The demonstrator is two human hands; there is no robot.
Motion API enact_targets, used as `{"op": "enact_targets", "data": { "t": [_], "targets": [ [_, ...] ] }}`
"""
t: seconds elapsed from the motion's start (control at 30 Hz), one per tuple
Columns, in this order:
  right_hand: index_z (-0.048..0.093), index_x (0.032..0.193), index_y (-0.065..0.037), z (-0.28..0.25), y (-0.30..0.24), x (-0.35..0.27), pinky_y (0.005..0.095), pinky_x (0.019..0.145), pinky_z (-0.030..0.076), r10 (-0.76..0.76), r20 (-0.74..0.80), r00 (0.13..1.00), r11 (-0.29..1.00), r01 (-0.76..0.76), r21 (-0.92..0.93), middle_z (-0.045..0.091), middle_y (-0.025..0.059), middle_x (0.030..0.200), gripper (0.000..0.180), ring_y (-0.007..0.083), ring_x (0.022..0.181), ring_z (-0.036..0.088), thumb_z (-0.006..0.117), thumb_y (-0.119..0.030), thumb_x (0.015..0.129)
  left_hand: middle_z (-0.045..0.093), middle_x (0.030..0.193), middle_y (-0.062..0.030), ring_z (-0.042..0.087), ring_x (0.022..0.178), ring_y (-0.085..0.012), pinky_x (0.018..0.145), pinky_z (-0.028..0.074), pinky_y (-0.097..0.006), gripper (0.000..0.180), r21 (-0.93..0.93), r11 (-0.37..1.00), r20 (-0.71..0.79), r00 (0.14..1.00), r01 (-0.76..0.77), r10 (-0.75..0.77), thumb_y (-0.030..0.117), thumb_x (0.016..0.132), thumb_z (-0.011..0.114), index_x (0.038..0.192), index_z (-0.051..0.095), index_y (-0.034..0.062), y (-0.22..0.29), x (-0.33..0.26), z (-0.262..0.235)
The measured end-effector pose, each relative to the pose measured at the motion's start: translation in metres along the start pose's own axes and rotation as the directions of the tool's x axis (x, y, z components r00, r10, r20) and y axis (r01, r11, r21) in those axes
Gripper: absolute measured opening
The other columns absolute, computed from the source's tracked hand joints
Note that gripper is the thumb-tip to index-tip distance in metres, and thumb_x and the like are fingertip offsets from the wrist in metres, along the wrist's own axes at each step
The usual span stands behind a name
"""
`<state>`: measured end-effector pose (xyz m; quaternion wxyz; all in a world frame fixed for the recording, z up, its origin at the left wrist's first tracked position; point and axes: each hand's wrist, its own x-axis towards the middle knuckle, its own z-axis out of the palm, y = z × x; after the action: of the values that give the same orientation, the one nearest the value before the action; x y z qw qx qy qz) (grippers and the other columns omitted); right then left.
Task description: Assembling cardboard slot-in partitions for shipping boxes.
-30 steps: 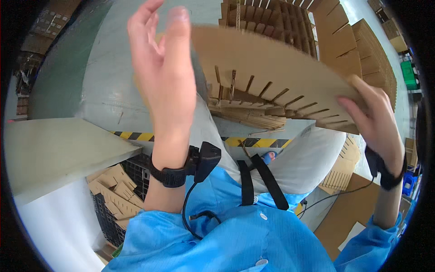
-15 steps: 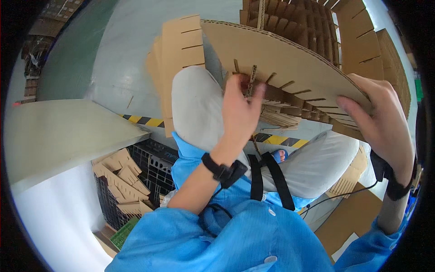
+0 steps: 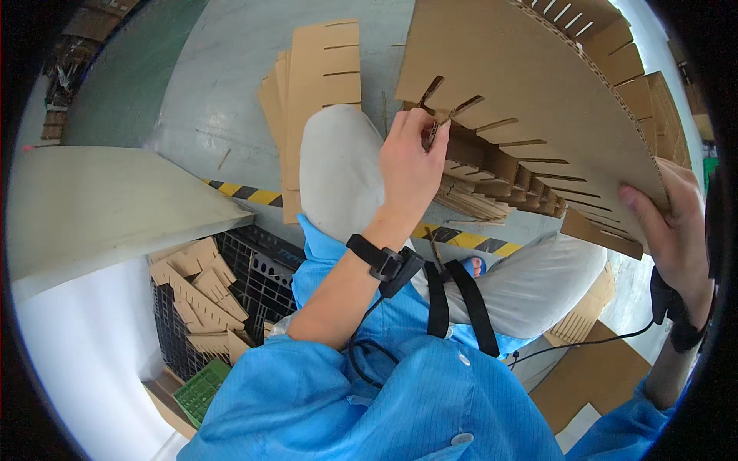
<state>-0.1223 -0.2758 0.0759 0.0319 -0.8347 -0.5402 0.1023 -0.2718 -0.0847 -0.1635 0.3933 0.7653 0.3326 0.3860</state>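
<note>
- Spanning the upper right, a large slotted cardboard sheet [image 3: 523, 84] is shown tilted above the lap, its broad face turned toward the wearer and its row of slots set along the lower edge.
- The sheet is gripped at its right end by the right hand [image 3: 673, 223]; the thumb is pressed on the near face, and the fingers are wrapped behind the edge.
- Near the sheet's left end, a narrow cardboard strip [image 3: 435, 131] is pinched by the left hand [image 3: 411, 161], with thumb and fingertips nearly closed. Whether the strip is fully seated in a slot cannot be told.
- Beneath the slotted edge, a cardboard lattice [image 3: 492, 165] of crossed pieces is partly covered by the sheet; flat cardboard pieces [image 3: 465, 201] are stacked below it.
- Beside the left knee, slotted panels [image 3: 323, 73] are seen overlapping; more panels [image 3: 669, 115] are stacked at the far right.
- At lower left, loose cardboard pieces [image 3: 200, 296] are heaped on a black pallet [image 3: 265, 269], with a green crate [image 3: 201, 390] placed near it.
- The floor is crossed by yellow-and-black tape [image 3: 465, 239]; at lower right, a brown board [image 3: 592, 376] is laid flat.
</note>
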Motion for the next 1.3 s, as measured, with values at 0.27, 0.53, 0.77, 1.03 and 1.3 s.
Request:
{"op": "enact_targets", "data": {
  "t": [0.27,0.53,0.77,1.03,1.3],
  "targets": [
    [0.054,0.12,0.003,0.008,0.025,-0.021,0.0332,0.085,0.049,0.013,-0.08,0.997,0.997,-0.007,0.077,0.055,0.0168,0.115,0.038,0.0236,0.1,0.058,0.067,-0.011,0.087,0.057,0.072,-0.0098,0.052,0.061,-0.0188,0.057,0.043,-0.031,0.025,0.002,0.999,-0.001,0.999,0.052,-0.052,0.023,0.085,0.069,0.087,0.056,0.001,-0.005,0.003,-0.002],
    [0.052,0.122,0.002,0.012,0.027,-0.024,0.037,0.09,0.048,-0.186,-0.157,0.97,0.982,0.182,-0.043,0.057,0.0196,0.116,0.042,0.0271,0.106,0.057,0.069,-0.009,0.085,0.055,0.075,-0.0127,0.053,0.067,-0.0292,0.062,0.043,-0.038,0.029,-0.082,0.97,0.095,0.97,0.23,-0.222,0.024,0.084,0.069,0.08,0.054,-0.0004,-0.009,0.006,-0.003],
    [0.058,0.111,0.002,0.01,0.014,-0.018,0.0387,0.098,0.04,-0.129,-0.138,0.982,0.991,0.123,-0.05,0.061,0.0166,0.101,0.025,0.0279,0.109,0.054,0.062,-0.011,0.091,0.057,0.072,-0.0135,0.054,0.066,-0.0286,0.062,0.043,-0.037,0.027,-0.111,0.963,0.064,0.969,0.246,-0.24,0.024,0.083,0.069,0.082,0.056,-0.0005,-0.015,0.005,-0.001],
    [0.061,0.087,0.005,0.036,0.007,0.01,0.0399,0.062,0.043,-0.215,-0.051,0.975,0.975,0.218,0.047,0.057,0.018,0.071,0.016,0.0336,0.067,0.058,0.066,-0.008,0.078,0.066,0.086,-0.0135,0.061,0.075,-0.0268,0.068,0.048,-0.034,0.022,-0.023,0.969,0.146,0.959,0.248,-0.242,0.015,0.08,0.068,0.094,0.059,0.0007,-0.018,0.006,-0.006],
    [0.062,0.087,0.002,0.05,0.007,0.013,0.0415,0.06,0.043,-0.192,-0.052,0.98,0.977,0.196,0.085,0.057,0.0177,0.068,0.017,0.0355,0.066,0.057,0.067,-0.01,0.077,0.065,0.104,-0.0173,0.064,0.093,-0.0336,0.08,0.05,-0.039,0.044,-0.11,0.967,0.424,0.891,0.23,-0.164,0.009,0.083,0.066,0.121,0.043,0.0037,-0.005,0.007,-0.035]
  ]
}}
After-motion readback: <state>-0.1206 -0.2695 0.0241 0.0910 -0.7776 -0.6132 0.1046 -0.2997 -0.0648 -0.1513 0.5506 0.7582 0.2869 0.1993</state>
